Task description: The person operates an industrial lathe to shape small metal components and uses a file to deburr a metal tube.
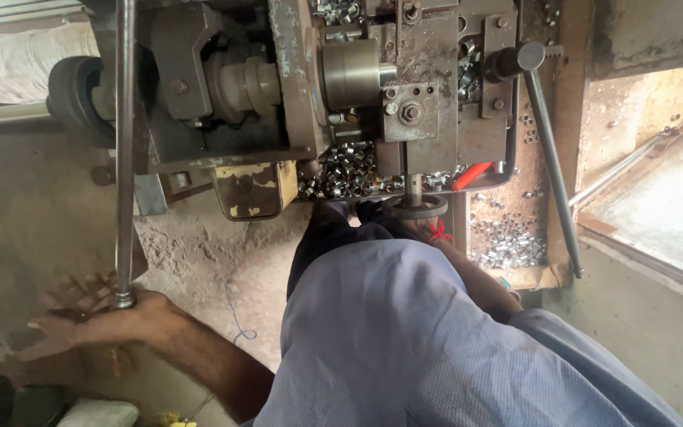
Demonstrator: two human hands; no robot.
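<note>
Rod [125,150], long, thin and grey, runs straight down the left of the view, from the top edge to its lower end at the person's left hand [92,320]. That hand is spread open with the fingers stretched out to the left, and the rod's end sits against it near the thumb; whether it grips the rod I cannot tell. The right hand [424,229] reaches forward under the machine [294,95] at a small round handwheel [416,205]; a red thread is tied at the wrist, and the fingers are hidden, so their hold cannot be told.

One big rusty metal machine fills the top, with a shiny steel cylinder [351,73] at its middle and a black wheel [73,95] at its left. A second, darker lever [547,158] with a black knob slants down on the right. Many small shiny metal rings [345,170] lie heaped in the tray beneath the machine, and another pile [507,245] lies lower on the right. One orange-red handle [470,174] pokes out near the handwheel. The person's blue shirt [436,348] blocks the lower middle.

Below is a dusty, rough brown floor [207,253]; at right stands a pale, worn wall [658,95].
</note>
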